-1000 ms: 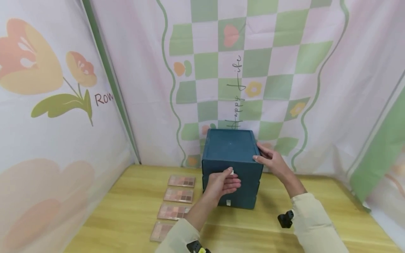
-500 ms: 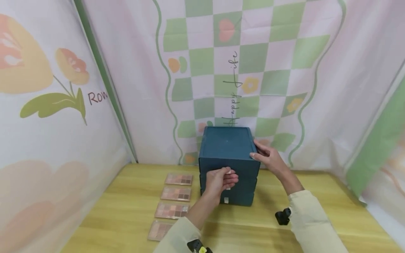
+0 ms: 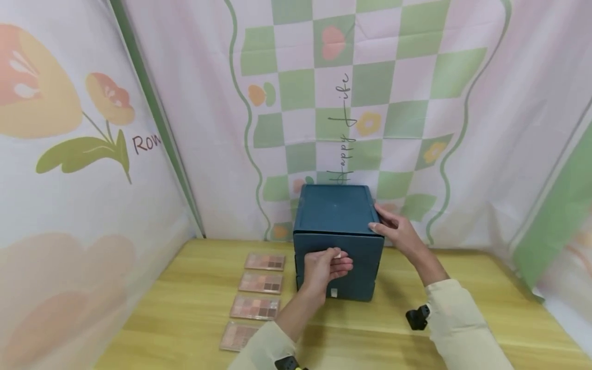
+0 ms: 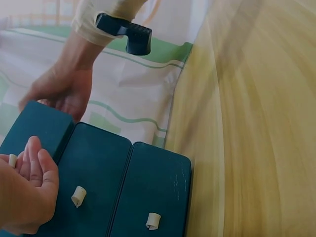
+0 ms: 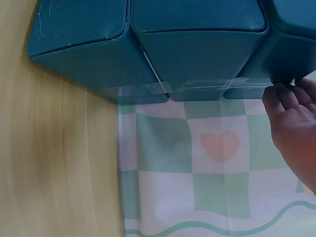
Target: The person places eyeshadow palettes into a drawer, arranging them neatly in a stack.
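A dark teal three-drawer box [image 3: 335, 208] stands on the table, with a small cream pull tab on each drawer front. My left hand [image 3: 319, 270] pinches the tab [image 4: 12, 160] of the top drawer [image 4: 42, 123] between thumb and finger, the other fingers reaching across the front. That drawer juts out past the two below in the left wrist view. At the box's upper right edge, my right hand [image 3: 398, 234] grips the top and side. The tabs of the middle drawer [image 4: 79, 196] and bottom drawer [image 4: 153, 220] hang untouched.
Several flat eyeshadow palettes [image 3: 260, 282] lie in a column left of the box; my left sleeve partly covers the nearest. A printed curtain [image 3: 222, 154] hangs right behind the box. Wood-patterned table surface [image 3: 370, 334] extends in front.
The top drawer has come out slightly toward me, opening a dark gap under the box's top edge. My left hand has moved with it; my right hand stays on the box's edge.
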The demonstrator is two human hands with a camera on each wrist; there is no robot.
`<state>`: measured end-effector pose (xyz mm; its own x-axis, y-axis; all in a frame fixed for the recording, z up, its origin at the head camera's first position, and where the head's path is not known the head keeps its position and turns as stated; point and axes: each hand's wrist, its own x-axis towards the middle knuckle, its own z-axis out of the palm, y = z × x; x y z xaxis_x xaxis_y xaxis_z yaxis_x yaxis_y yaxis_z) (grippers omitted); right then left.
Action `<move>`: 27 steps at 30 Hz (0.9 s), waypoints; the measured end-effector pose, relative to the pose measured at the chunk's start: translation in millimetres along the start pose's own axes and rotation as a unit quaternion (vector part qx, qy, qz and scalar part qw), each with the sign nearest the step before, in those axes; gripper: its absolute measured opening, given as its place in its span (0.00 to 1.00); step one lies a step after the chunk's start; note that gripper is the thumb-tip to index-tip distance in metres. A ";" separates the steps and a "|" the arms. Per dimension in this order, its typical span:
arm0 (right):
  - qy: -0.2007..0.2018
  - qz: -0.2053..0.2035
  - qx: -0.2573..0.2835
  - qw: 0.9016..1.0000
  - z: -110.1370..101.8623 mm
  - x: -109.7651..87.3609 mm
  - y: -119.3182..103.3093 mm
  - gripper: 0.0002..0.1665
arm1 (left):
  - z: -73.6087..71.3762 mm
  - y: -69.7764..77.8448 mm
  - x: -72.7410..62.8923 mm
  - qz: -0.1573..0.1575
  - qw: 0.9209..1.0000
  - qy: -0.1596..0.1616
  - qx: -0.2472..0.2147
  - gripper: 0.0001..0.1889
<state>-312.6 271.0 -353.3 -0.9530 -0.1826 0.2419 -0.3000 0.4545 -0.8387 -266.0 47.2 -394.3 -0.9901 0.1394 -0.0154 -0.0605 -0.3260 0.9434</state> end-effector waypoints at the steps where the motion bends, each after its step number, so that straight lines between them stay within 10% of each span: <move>1: 0.000 -0.001 0.000 1.000 -0.5 -0.3 -0.1 0.44 | 0.4 -0.2 -1.2 0.000 1.000 0.001 -0.003 0.16; 27: 0.005 -0.002 0.001 1.000 0.8 -1.3 1.1 0.43 | -2.8 -2.0 -36.3 -0.004 1.000 -0.014 0.001 0.16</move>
<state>-311.7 271.0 -354.9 -0.9524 -0.1745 0.2498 -0.3029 0.4517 -0.8392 -230.3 40.3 -396.5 -0.9856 0.1686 -0.0138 -0.0685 -0.3234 0.9438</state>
